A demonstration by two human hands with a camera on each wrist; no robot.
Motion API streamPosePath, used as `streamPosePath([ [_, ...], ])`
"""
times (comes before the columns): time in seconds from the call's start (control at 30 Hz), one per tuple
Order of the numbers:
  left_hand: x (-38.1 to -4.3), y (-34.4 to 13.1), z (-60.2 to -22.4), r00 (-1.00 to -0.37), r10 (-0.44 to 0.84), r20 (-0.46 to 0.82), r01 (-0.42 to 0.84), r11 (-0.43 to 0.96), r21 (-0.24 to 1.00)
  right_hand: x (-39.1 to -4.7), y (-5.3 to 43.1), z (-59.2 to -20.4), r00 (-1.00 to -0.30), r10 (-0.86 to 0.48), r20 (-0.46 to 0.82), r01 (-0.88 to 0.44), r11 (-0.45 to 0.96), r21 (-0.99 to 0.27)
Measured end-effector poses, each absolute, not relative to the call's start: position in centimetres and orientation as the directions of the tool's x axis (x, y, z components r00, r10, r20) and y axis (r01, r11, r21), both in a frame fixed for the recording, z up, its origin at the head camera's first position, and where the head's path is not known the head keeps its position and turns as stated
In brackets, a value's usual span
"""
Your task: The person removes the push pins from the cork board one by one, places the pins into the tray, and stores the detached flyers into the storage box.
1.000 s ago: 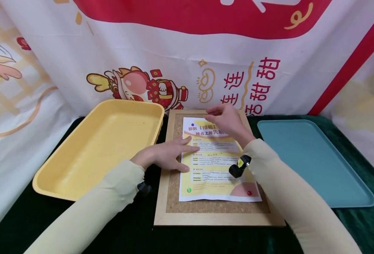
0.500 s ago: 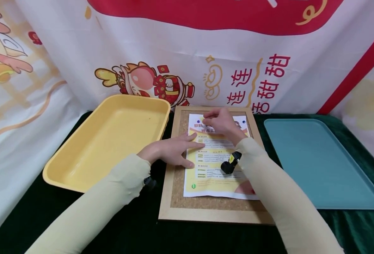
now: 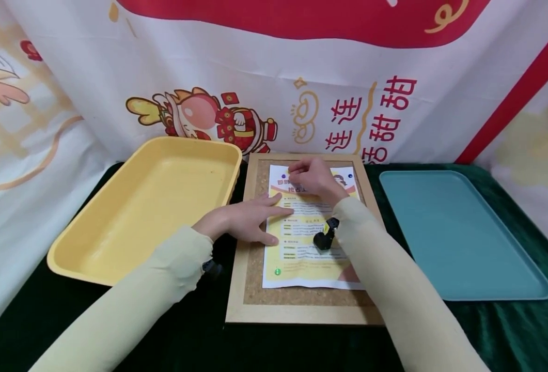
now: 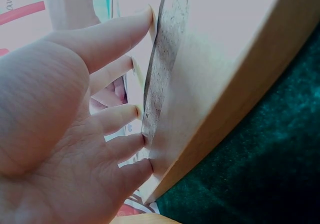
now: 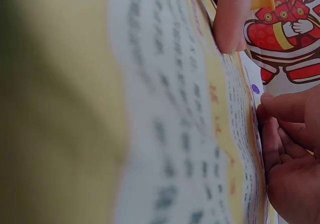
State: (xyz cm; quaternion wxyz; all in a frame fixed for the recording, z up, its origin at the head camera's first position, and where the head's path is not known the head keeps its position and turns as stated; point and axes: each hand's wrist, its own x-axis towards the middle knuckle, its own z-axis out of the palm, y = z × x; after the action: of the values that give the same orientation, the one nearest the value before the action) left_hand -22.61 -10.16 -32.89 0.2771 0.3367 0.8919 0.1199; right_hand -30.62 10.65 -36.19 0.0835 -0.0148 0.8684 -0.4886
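Note:
A yellow printed poster [image 3: 311, 277] lies on a wood-framed corkboard [image 3: 301, 296]. Purple [image 3: 283, 176], blue [image 3: 350, 176] and green [image 3: 278, 272] pushpins show at its corners; my right forearm covers the lower right corner. My left hand [image 3: 243, 221] spreads its fingers over the poster's left edge; in the left wrist view, fingertips [image 4: 146, 18] touch the paper and board. My right hand [image 3: 314, 178] has bent fingers at the poster's top left, close beside the purple pin. In the right wrist view its thumb and fingertips come together; whether they pinch something I cannot tell.
On the left stands a deep yellow tub [image 3: 143, 206], its right rim close to the board. A flat blue-green tray [image 3: 459, 232] lies on the right. Dark green cloth [image 3: 199, 330] covers the table, and a printed white curtain [image 3: 264, 67] hangs behind.
My right hand has moved left along the poster's top, from near its upper middle to beside the purple pin, uncovering the blue pin. The left hand keeps its place on the left edge.

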Motion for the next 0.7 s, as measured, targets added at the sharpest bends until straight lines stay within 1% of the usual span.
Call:
streamPosePath([
  [0.13, -22.2, -11.0, -32.9, -0.634, 0.652, -0.415, 0.513, 0.757, 0.406, -30.7, 9.3, -36.4, -0.984, -0.129, -0.120, 0.030, 0.550, -0.835],
  [0.23, -21.9, -11.3, -32.9, -0.641, 0.649, -0.410, 0.506, 0.759, 0.409, -30.8, 8.7, -36.4, -0.983, -0.125, -0.132, 0.038, 0.569, -0.821],
  [0.43, -22.2, -10.6, -33.0, -0.625, 0.668, -0.404, 0.528, 0.743, 0.411, -30.8, 9.4, -36.3, -0.982, -0.079, -0.171, 0.092, 0.591, -0.801],
  [0.7, -22.3, -10.1, -32.9, -0.621, 0.662, -0.419, 0.536, 0.749, 0.389, -31.1, 9.9, -35.9, -0.974, -0.077, -0.213, 0.129, 0.587, -0.799],
])
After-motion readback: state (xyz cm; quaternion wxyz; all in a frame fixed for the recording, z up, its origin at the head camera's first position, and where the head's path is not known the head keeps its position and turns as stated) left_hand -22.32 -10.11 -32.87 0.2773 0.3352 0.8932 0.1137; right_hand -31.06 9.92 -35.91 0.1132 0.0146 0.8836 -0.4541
